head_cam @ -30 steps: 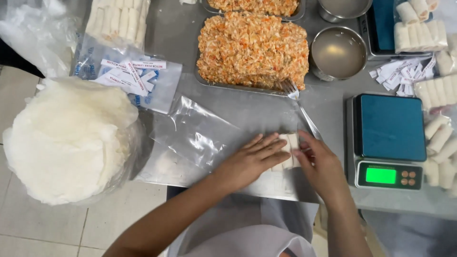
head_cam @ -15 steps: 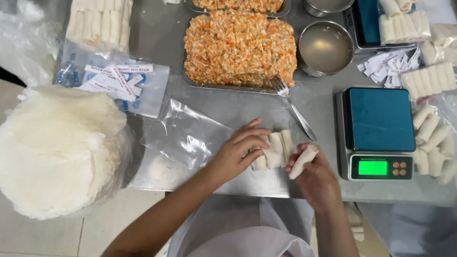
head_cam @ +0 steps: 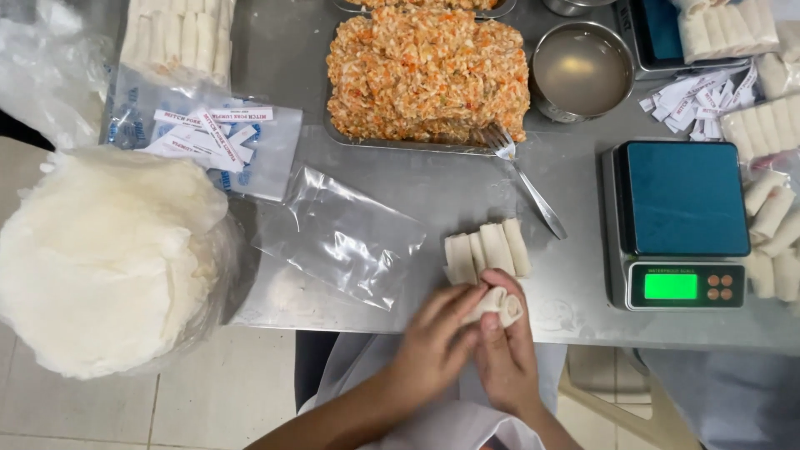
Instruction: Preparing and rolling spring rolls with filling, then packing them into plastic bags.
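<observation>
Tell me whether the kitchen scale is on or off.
On: the kitchen scale shows a lit green display; its blue platform is bare.

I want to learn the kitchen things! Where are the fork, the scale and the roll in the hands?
fork [head_cam: 523,179], head view, on its handle.
scale [head_cam: 683,200], head view, on its blue platform.
roll [head_cam: 502,307], head view, on its open end.
</observation>
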